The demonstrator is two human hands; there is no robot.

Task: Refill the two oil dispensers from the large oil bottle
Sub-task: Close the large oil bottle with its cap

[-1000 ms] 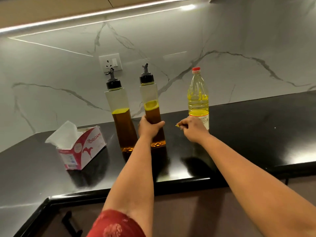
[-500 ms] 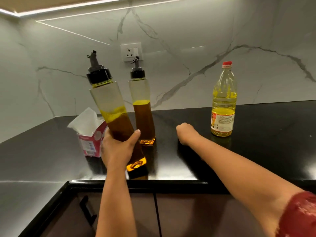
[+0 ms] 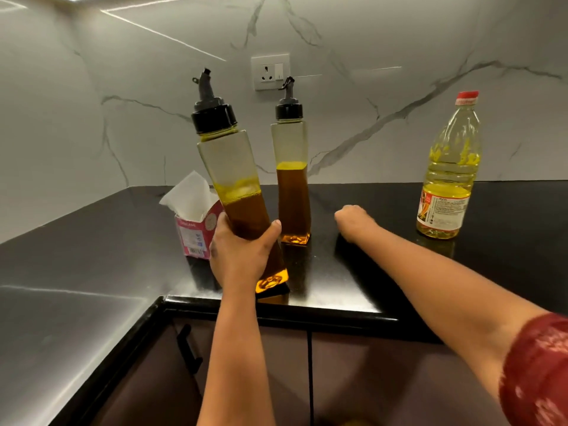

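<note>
My left hand (image 3: 242, 256) grips the near dispenser (image 3: 233, 192), tilted; I should stand it upright before my clenched, empty right hand (image 3: 353, 221) unscrews its cap (image 3: 214, 116).

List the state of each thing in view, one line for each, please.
Held dispenser: tilted, capped, partly full.
Standing dispenser: upright on the counter, capped, about half full.
Large oil bottle: upright, red cap on.
Tissue box: open, tissue sticking out.
Left hand: grips the held dispenser.
Right hand: curled, holds nothing visible.
</note>
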